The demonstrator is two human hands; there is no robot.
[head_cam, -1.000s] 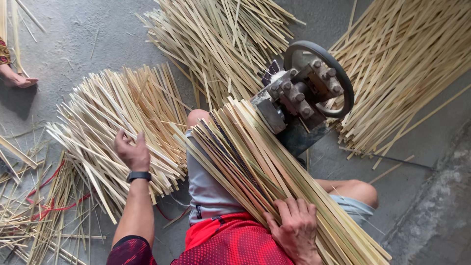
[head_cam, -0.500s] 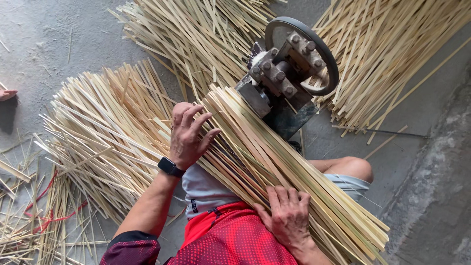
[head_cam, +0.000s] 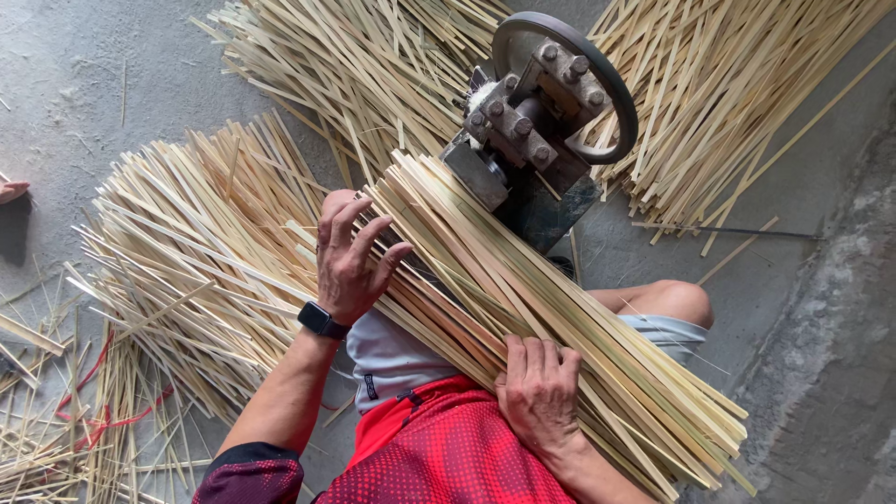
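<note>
A thick bundle of pale bamboo strips (head_cam: 523,299) lies slanted across my lap, its upper end against a small metal machine (head_cam: 537,140) with a round wheel. My left hand (head_cam: 350,252), a black watch on its wrist, rests with spread fingers on the left side of the bundle near its upper end. My right hand (head_cam: 539,397) lies flat on the lower part of the bundle and presses it against my red shirt. Neither hand closes around a strip.
Loose bamboo strips lie in heaps on the concrete floor: a fan-shaped pile (head_cam: 187,271) at my left, another pile (head_cam: 373,65) behind the machine, a third pile (head_cam: 737,93) at the right. Red cord (head_cam: 89,401) lies among scraps at lower left. Another person's hand (head_cam: 11,191) shows at the left edge.
My left hand left the pile on the floor and came onto the bundle, where it now rests with fingers spread. The right hand stays on the bundle. The view shifted slightly.
</note>
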